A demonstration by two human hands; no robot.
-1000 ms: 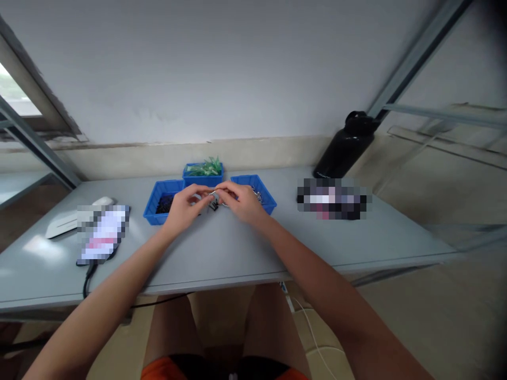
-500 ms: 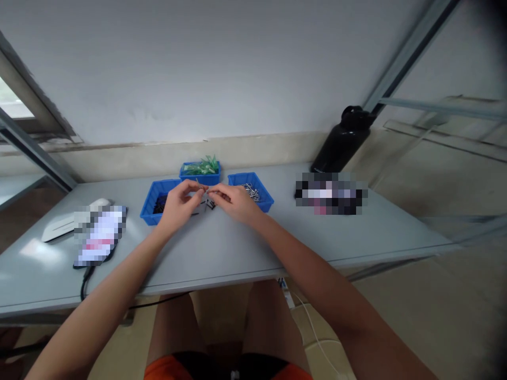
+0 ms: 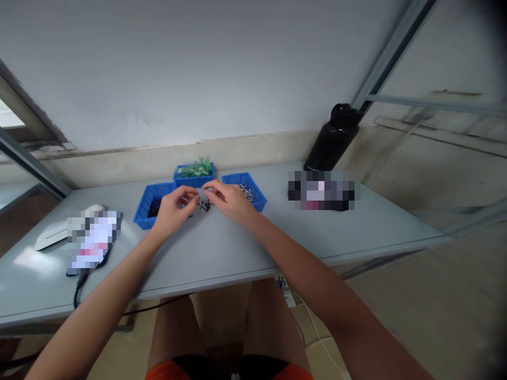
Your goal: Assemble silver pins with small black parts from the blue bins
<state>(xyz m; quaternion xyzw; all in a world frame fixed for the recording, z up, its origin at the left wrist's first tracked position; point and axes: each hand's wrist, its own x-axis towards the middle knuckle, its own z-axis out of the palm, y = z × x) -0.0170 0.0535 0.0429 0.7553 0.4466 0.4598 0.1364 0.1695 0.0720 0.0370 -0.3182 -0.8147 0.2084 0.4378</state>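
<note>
My left hand [image 3: 174, 208] is closed in a pinch, its fingertips close to those of my right hand [image 3: 229, 201], which is pinched too. Between them shows a small pale, translucent piece [image 3: 201, 192], perhaps thin plastic; its kind is too small to make out. Just below the fingertips, several short dark pieces [image 3: 205, 206] like screws lie on the table. A blue bin [image 3: 143, 217] with small dark parts is left of my left hand. Behind my right hand sits a blue bin [image 3: 259, 199] of shiny metal parts. Farther back, another blue bin [image 3: 194, 180] holds green and clear plastic pieces [image 3: 198, 169].
On the right stand a black bottle [image 3: 330, 140] and a blurred-out dark device [image 3: 320, 191]. At left lie a phone [image 3: 95, 243] with a black cable [image 3: 78, 290] and a white object [image 3: 53, 235]. The grey table [image 3: 222, 253] meets the wall behind; its front edge is near my legs.
The view has shifted slightly, so the things on the table appear a little farther left. My right fingertips have risen slightly over the pale piece, and both hands remain pinched together.
</note>
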